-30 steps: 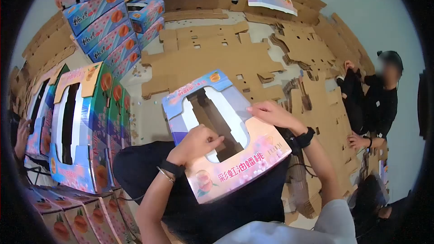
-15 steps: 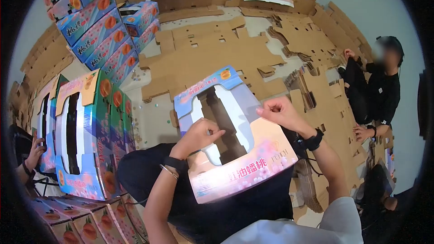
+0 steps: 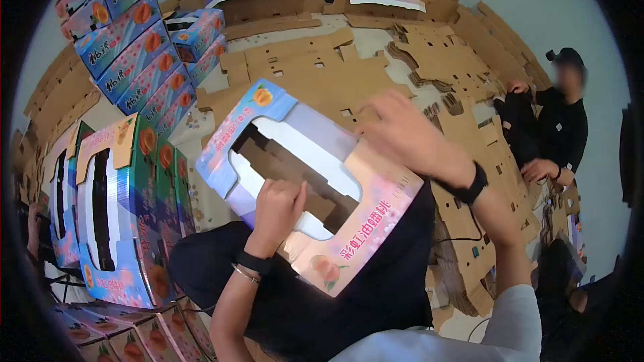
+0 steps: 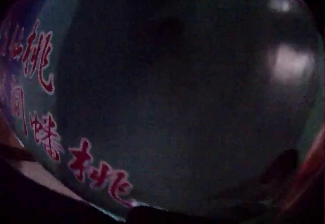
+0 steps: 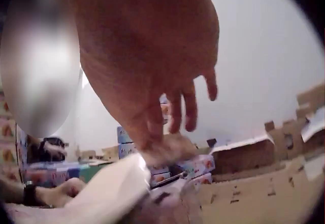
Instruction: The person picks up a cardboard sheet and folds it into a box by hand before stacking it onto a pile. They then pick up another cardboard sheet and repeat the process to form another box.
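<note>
1. Cardboard box, printed pink and blue with red lettering, lies tilted across the seated person's lap. Its big window faces up, and brown inner flaps show through it.
2. Left hand is at the near edge of the window. Its fingers curl over the white rim and clamp on it.
3. The left wrist view is dark and pressed close to the box. Only the red characters on its print can be read there.
4. Right hand is blurred, above the far right corner of the box. Can't tell if it touches.
5. In the right wrist view, the right hand has its fingers apart and loose, holding nothing. A pale flap sits just under the fingertips.
6. Black bands on both wrists.
7. Finished boxes stand upright just left of the lap, windows facing sideways.
8. Blue boxes are stacked at the far left.
9. Flat cardboard sheets cover the floor ahead and to the right.
10. A second person in black sits on the floor at the right, well apart.
</note>
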{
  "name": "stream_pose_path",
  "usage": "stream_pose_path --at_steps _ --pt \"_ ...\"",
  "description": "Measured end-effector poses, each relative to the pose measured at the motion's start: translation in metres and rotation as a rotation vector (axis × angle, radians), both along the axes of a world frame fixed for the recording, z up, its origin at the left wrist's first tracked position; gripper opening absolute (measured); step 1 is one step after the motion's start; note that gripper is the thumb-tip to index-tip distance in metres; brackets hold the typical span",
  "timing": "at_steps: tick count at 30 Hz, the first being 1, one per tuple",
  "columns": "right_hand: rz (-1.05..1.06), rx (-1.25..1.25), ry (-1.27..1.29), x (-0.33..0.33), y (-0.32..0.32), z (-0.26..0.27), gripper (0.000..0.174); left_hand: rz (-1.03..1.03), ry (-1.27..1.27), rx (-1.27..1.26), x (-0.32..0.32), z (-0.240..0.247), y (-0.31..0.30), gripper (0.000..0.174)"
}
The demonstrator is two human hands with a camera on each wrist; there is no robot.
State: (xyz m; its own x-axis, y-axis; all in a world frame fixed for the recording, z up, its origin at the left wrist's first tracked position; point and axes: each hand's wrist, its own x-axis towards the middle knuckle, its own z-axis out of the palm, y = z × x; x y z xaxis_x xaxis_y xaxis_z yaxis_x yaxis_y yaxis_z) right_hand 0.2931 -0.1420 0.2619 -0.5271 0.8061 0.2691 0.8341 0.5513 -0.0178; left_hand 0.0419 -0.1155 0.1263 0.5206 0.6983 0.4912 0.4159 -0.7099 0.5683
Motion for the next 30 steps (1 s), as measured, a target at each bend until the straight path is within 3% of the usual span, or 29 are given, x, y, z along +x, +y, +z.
stream_pose_path --at_steps 1,3,5,8,13,15,18,21,25,28,30 --pt "-0.028 -0.075 -0.060 -0.017 -0.008 -0.004 0.025 0.039 0.012 0.019 0.001 -0.005 0.000 0.029" --pt "0.085 -0.426 0.099 -0.066 -0.034 -0.017 0.043 0.057 -0.024 0.014 0.001 -0.014 0.004 0.031" --pt "0.293 -0.280 -0.108 -0.101 -0.056 -0.034 0.061 0.071 -0.056 0.008 0.003 -0.024 0.006 0.032" --pt "0.300 -0.301 -0.097 -0.126 -0.078 -0.075 0.071 0.188 -0.065 -0.194 0.005 -0.029 0.009 0.038" --pt "0.182 -0.164 -0.189 -0.112 -0.073 -0.088 0.072 0.230 0.020 -0.319 -0.002 -0.021 0.018 0.032" --pt "0.151 -0.269 -0.232 -0.096 -0.069 -0.078 0.071 0.212 0.002 -0.317 -0.003 -0.023 0.020 0.030" --pt "0.126 -0.216 -0.277 -0.080 -0.065 -0.070 0.072 0.168 -0.184 -0.311 -0.005 -0.025 0.021 0.026" --pt "0.159 -0.034 -0.259 -0.087 -0.061 -0.081 0.070 0.091 -0.229 -0.439 -0.005 -0.011 0.019 0.026" --pt "0.232 -0.082 -0.154 -0.109 -0.057 -0.096 0.060 0.029 -0.219 -0.480 -0.005 -0.020 0.017 0.026" --pt "0.189 -0.217 -0.075 -0.106 -0.051 -0.094 0.049 0.012 -0.150 -0.451 -0.001 -0.024 0.021 0.032" --pt "0.239 -0.228 0.013 -0.099 -0.045 -0.087 0.050 0.066 0.181 -0.078 -0.003 -0.018 0.022 0.039"
